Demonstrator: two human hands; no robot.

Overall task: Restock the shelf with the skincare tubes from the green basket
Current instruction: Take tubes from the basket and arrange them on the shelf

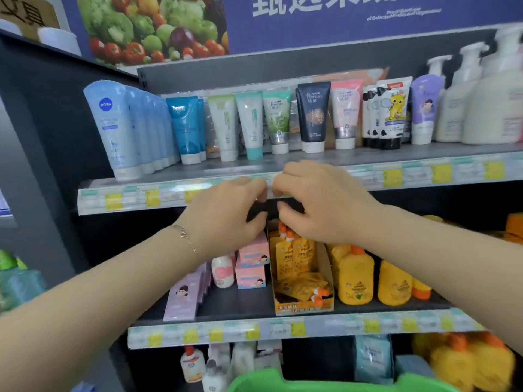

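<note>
At the centre of the head view, our left hand [226,213] and right hand [325,205] meet fingertip to fingertip in front of the price-label strip of the upper shelf [135,198]. The fingers and thumbs of both hands are curled in and pinch a small dark item [257,211] between them; we cannot tell whether it is a tube. A thin bracelet [184,236] circles the left wrist at 8 o'clock from the hands. Directly above, at 12 o'clock, the skincare tubes [252,125] stand cap-down in a row along the upper shelf, from the pale blue Nivea tube [113,128] at 10 o'clock past a dark navy tube [313,117] to white pump bottles [481,103] at 2 o'clock. The rim of the green basket [263,376] shows at 6 o'clock on the bottom edge, its contents out of sight. Between basket and hands, the lower shelf [226,332] carries pink boxes [252,261], a carton of orange pouches [302,278] and yellow bottles [356,278]. A poster of vegetables [152,26] hangs at 11 o'clock.
</note>
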